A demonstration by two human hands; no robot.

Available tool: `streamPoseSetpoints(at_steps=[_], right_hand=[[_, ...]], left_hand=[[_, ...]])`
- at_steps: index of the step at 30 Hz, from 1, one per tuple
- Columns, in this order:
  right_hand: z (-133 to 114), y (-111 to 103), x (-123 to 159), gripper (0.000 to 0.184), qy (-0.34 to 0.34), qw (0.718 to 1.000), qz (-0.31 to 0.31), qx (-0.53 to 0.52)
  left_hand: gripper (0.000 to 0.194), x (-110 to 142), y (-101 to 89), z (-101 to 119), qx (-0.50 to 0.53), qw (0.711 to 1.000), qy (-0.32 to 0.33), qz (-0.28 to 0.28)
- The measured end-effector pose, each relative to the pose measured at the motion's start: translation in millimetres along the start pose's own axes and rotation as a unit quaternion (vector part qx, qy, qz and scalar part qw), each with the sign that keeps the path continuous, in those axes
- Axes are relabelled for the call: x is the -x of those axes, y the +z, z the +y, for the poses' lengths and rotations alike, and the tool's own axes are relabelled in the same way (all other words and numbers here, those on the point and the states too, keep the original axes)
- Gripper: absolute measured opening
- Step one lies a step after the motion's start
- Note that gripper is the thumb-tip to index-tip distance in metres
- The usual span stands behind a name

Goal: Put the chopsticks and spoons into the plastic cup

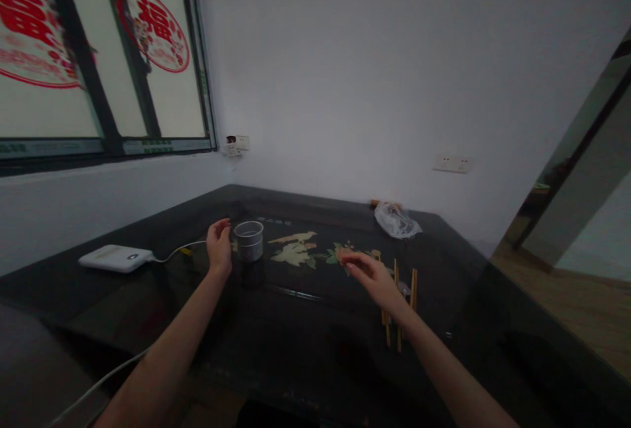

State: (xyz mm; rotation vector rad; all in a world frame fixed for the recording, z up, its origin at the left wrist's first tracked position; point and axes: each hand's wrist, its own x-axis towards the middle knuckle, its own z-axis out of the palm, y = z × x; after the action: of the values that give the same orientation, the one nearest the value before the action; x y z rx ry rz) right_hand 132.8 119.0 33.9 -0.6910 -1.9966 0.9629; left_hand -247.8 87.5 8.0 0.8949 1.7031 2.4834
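My left hand (219,247) is just left of a grey cylindrical cup (250,244), its fingers loosely bent and nothing visible in them. The cup stands upright on the dark glossy table (296,316), apart from the hand as far as I can see. My right hand (371,275) hovers above the table, palm turned inward, with thumb and fingers apart and holding nothing. Several wooden chopsticks (399,332) lie on the table under and beside my right hand and wrist, which partly hide them. A small clear or grey item (404,288) lies among the chopsticks.
A white power bank (118,258) with a white cable (180,248) lies at the left. Near the back edge is a crumpled clear plastic bag (397,221). A bird-and-flower picture (296,250) decorates the tabletop. White walls (369,86) and a window (162,106) border the table.
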Motion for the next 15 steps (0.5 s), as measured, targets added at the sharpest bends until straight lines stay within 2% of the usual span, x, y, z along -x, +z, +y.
streamPoseSetpoints(at_steps=[3,6,8,11,15], right_hand=[[9.2,60.6,-30.6,0.030,0.016,0.994,-0.067,-0.079],[26.4,122.0,-56.0,0.034,0.096,0.973,-0.114,-0.174],[36.5,159.2,-70.0,0.037,0.153,0.962,-0.098,-0.205],[44.8,204.6,-88.1,0.047,0.197,0.958,-0.046,-0.204],[48.6,243.4,-107.7,0.056,0.192,0.959,0.037,-0.207]], left_hand=[[0.020,-8.2,-6.8,-27.0,0.048,0.994,-0.087,0.044],[0.017,-7.7,-9.8,-39.4,0.075,0.985,-0.153,0.030],[0.017,-5.2,-8.7,-41.7,0.080,0.979,-0.188,0.012],[0.019,-0.8,-4.6,-41.4,0.098,0.965,-0.241,-0.007],[0.020,4.7,-1.5,-38.8,0.146,0.943,-0.296,-0.036]])
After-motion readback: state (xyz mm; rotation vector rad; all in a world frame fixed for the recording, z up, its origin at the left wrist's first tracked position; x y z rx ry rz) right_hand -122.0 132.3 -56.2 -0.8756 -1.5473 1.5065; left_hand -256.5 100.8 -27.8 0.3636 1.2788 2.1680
